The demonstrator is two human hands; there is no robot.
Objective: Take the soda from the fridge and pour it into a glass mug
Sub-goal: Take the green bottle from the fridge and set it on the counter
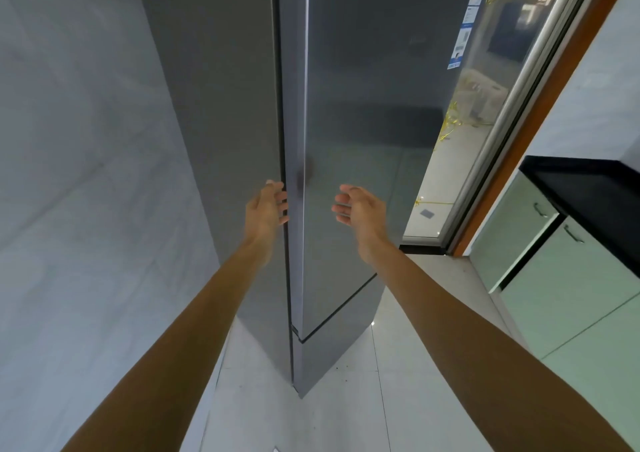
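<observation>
- Tight kitchen corner: grey tiled wall on the left, glossy pale floor tiles below, both warped by the wide lens.
- Tall grey fridge dead ahead, corner edge pointing at the cam, top cut off by the frame.
- Fridge door shut, so nothing of the inside on show. Soda hidden from this angle, can't say which shelf.
- Left hand right at the seam btw the fridge's side panel and the door edge, fingers loosely bent, not wrapped round anything. Touching the edge or just shy of it? Can't tell, too blurry there.
- Right hand just in front of the door face, palm turned inward, fingers relaxed and spread, holding nothing, apart from the metal.
- Both forearms stretched out from the bottom corners of the frame.
- Blue-and-white stickers up high on the door, text way too small to read.
- Sliding glass door to the right w/ a metal frame, lots of reflections, stuff behind it hard to make out.
- Pale green cabinets under a black countertop at far right, only partly in frame.
</observation>
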